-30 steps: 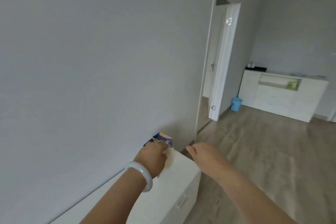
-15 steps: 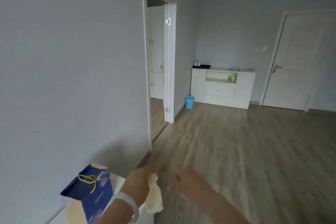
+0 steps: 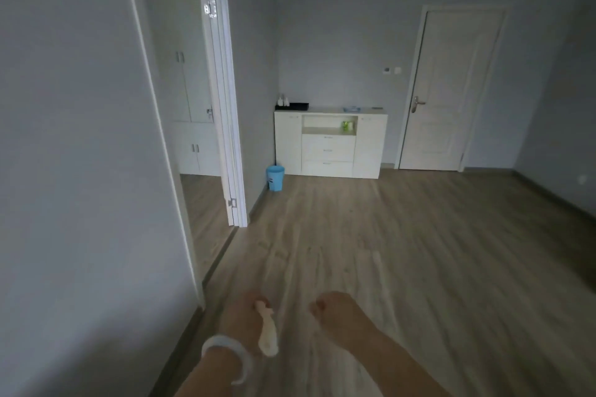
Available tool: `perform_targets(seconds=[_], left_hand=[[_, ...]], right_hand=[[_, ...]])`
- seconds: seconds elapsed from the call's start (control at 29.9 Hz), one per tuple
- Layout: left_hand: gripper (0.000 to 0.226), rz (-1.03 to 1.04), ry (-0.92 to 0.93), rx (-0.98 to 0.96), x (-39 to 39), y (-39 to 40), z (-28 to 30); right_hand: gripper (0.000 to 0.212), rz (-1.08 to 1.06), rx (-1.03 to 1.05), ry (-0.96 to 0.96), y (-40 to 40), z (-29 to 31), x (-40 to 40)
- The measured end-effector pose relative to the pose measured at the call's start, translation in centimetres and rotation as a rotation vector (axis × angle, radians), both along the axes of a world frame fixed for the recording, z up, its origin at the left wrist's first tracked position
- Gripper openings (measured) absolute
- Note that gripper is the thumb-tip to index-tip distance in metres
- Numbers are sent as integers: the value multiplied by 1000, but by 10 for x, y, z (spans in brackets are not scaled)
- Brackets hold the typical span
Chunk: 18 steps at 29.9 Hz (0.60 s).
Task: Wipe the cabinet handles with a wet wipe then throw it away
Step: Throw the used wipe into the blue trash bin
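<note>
Now that the view has swung off the near cabinet, left hand [image 3: 248,316] pinches wipe [image 3: 268,333], right hand [image 3: 335,309] loosely curled, empty; bin [image 3: 275,178] mid-frame, far: disposal next.

A wood-plank floor [image 3: 403,251] fills the room. Against its far edge stands a white cabinet [image 3: 330,142] with drawers and an open niche. A small blue bin [image 3: 275,178] sits on the floor just beside the cabinet's left end, in the far left corner near the open doorway.
</note>
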<state>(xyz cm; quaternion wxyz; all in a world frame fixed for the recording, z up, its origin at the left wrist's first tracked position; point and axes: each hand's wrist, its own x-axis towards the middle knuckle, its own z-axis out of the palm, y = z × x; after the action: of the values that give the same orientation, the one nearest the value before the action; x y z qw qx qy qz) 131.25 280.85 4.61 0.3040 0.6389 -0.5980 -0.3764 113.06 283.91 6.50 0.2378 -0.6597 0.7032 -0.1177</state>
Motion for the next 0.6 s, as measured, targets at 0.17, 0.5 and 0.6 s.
perform_targets(seconds=[0.17, 0.5, 0.6], left_hand=[[21, -178, 59, -15, -61, -119, -15], [44, -162, 326, 34, -172, -376, -57], [17, -178, 344, 18, -179, -449, -64]], right_hand=[[33, -153, 11, -151, -103, -8, -51], [22, -364, 240, -978, -367, -54, -136], [18, -357, 272, -1149, -454, -55, -147]])
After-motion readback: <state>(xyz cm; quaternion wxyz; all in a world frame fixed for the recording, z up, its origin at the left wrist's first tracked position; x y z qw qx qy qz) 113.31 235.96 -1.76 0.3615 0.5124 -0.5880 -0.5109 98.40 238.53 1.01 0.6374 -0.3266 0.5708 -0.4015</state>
